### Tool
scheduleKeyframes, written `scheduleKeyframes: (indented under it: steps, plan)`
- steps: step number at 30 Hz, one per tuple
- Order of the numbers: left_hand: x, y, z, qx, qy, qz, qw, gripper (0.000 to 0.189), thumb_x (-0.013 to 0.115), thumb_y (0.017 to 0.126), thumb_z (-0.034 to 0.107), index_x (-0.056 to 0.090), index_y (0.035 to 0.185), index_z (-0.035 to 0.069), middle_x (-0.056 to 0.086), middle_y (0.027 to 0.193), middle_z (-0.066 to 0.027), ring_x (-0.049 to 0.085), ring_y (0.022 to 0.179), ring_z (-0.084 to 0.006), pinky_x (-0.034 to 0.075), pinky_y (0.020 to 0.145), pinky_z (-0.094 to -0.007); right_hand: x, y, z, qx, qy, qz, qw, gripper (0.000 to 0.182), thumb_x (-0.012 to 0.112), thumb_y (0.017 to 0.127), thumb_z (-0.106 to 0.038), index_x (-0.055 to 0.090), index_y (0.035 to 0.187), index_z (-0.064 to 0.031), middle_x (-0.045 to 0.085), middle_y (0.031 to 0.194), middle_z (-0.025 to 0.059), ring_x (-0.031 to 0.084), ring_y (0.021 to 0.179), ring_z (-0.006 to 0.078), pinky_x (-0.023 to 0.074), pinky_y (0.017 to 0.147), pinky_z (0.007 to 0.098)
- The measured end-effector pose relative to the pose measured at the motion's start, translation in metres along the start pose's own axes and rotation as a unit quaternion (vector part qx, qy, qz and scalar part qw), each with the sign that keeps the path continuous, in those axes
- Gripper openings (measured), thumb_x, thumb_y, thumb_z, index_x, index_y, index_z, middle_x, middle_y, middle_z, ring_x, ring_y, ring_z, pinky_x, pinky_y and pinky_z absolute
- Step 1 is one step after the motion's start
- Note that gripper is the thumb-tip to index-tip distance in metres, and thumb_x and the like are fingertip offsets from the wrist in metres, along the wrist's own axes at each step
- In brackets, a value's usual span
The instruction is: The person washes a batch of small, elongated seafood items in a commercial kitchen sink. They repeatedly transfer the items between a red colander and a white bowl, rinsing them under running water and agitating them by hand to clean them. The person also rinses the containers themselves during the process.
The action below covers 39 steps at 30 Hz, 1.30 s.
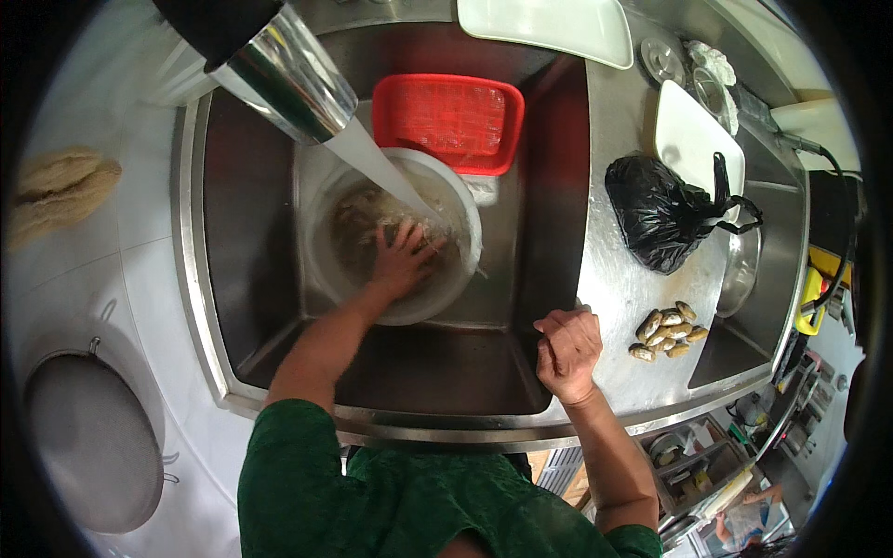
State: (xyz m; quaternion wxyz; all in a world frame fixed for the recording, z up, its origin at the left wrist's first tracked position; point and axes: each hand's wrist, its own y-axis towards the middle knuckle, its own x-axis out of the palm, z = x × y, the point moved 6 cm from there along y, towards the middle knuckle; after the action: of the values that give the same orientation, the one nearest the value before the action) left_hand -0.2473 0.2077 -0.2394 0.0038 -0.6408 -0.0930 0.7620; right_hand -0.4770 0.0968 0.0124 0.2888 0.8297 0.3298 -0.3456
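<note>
A white round basin [474, 230] of cloudy water stands in the stainless steel sink [418, 370]. My left hand [404, 259] reaches into it with spread fingers, over dark and pale lumps that the churned water blurs. From the chrome faucet head [300, 84] a stream pours in beside my fingertips. My right hand [570, 352] is curled into a fist at the sink's right rim; whether anything small is inside cannot be made out. To its right, a small pile of brown-shelled clams [666, 331] lies on the steel counter [614, 390].
Behind the basin sits a red plastic basket [446, 122]. A black plastic bag [659, 213] and white trays [544, 28] rest on the counter. A second sink [739, 349] lies farther right. At left, a mesh strainer [94, 443] hangs on white tiles. A person [746, 519] appears lower right.
</note>
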Motion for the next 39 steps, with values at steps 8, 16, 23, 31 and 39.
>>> scheduleKeyframes:
  steps: [8, 16, 23, 31, 39]
  plan:
    - [0.004, 0.009, -0.029, -0.158, -0.016, 0.037, 0.987, 0.059, 0.061, 0.076, 0.046, 0.045, 0.130, 0.025, 0.023, 0.144, -0.0174, 0.017, 0.134, -0.0390, 0.014, 0.093, -0.0750, 0.004, 0.005, -0.003, 0.006, -0.001, -0.001, 1.000, 0.026, 0.057, 0.054, 0.004, 0.060, 0.079, -0.0052, 0.057, 0.079, 0.0082, 0.052, 0.071, 0.0256, 0.0406, 0.065, 0.0358]
    - [-0.016, 0.021, -0.056, -0.148, -0.038, -0.026, 0.988, 0.056, 0.059, 0.080, 0.044, 0.046, 0.132, 0.026, 0.019, 0.147, -0.0147, 0.012, 0.135, -0.0398, 0.008, 0.097, -0.0728, 0.003, 0.004, -0.004, 0.006, 0.000, -0.001, 1.000, 0.025, 0.057, 0.055, 0.003, 0.060, 0.079, -0.0054, 0.057, 0.079, 0.0082, 0.053, 0.071, 0.0259, 0.0411, 0.066, 0.0358]
    - [-0.011, -0.009, 0.016, 0.057, -0.018, -0.035, 0.998, 0.056, 0.062, 0.075, 0.039, 0.049, 0.127, 0.025, 0.028, 0.141, -0.0152, 0.024, 0.129, -0.0411, 0.017, 0.098, -0.0678, 0.001, -0.001, 0.000, -0.001, -0.013, -0.003, 1.000, 0.027, 0.060, 0.054, 0.000, 0.062, 0.080, -0.0059, 0.057, 0.082, 0.0074, 0.053, 0.073, 0.0245, 0.0406, 0.065, 0.0359]
    - [0.023, -0.004, -0.034, -0.183, -0.079, -0.050, 0.979, 0.072, 0.067, 0.070, 0.043, 0.038, 0.135, 0.030, 0.013, 0.148, -0.0165, 0.020, 0.131, -0.0410, 0.018, 0.098, -0.0664, 0.004, 0.005, -0.005, -0.006, 0.000, -0.004, 1.000, 0.025, 0.058, 0.055, 0.001, 0.060, 0.079, -0.0057, 0.057, 0.080, 0.0082, 0.052, 0.070, 0.0258, 0.0402, 0.064, 0.0363]
    - [-0.005, 0.022, -0.054, -0.280, -0.070, -0.025, 0.957, 0.058, 0.056, 0.081, 0.038, 0.041, 0.133, 0.021, 0.023, 0.143, -0.0185, 0.019, 0.133, -0.0396, 0.014, 0.101, -0.0665, 0.002, 0.007, -0.005, -0.001, -0.005, -0.007, 1.000, 0.027, 0.060, 0.054, 0.001, 0.061, 0.080, -0.0059, 0.057, 0.081, 0.0078, 0.052, 0.071, 0.0250, 0.0401, 0.064, 0.0357]
